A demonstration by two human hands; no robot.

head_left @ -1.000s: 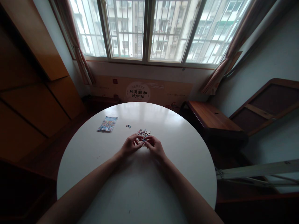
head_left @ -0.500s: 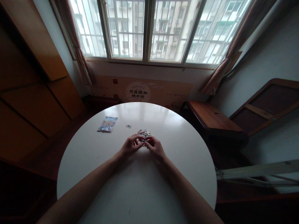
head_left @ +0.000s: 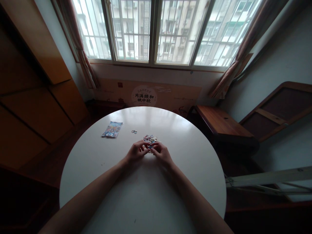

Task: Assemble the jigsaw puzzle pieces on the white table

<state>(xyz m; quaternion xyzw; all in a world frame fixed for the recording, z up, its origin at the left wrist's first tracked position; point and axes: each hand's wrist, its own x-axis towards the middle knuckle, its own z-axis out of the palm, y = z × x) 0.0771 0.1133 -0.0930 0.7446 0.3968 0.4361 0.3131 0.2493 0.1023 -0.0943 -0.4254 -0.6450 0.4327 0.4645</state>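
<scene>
Both hands meet over a pile of jigsaw puzzle pieces (head_left: 151, 138) on the round white table (head_left: 141, 195). Between their fingertips is a small blue puzzle piece (head_left: 150, 147); whether it is one piece or two joined is too small to tell. My left hand (head_left: 136, 151) pinches it from the left, thumb and fingers closed. From the other side my right hand (head_left: 162, 154) grips it with bent fingers. The near part of the pile is partly hidden by the hands. A few pieces (head_left: 134, 132) lie apart, left of the pile.
A colourful printed packet or sheet (head_left: 112, 129) lies on the table's far left. Beyond the table stand a printed cardboard panel (head_left: 170, 92) and the barred window. Wooden cabinets (head_left: 31, 110) are at left, a brown wooden bench (head_left: 224, 122) at right.
Almost nothing differs. Both hands stay over the pile with the blue puzzle piece at their fingertips, and the packet and loose pieces lie where they were.
</scene>
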